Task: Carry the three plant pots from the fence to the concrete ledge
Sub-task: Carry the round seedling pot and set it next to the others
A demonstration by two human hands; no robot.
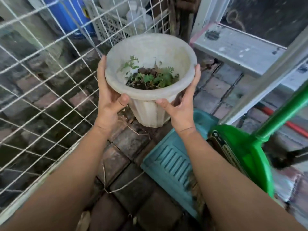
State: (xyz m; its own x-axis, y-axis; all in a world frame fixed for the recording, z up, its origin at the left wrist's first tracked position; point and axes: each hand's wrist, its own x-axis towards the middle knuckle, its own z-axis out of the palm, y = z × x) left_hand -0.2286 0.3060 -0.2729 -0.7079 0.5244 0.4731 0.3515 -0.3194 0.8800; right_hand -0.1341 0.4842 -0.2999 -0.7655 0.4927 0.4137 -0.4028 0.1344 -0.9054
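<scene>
Between left hand and right hand, both gripping its rim, hangs the pot.

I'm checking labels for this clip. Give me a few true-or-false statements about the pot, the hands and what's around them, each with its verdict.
1. Both hands hold the pot. True: the left hand and the right hand grip the pot under its rim.
2. The pot is empty. False: small green plants and dry leaves lie in it.
3. The wire fence is on the person's left. True: the fence runs along that side.
4. The dustpan is red. False: the dustpan on the right is green.
</scene>
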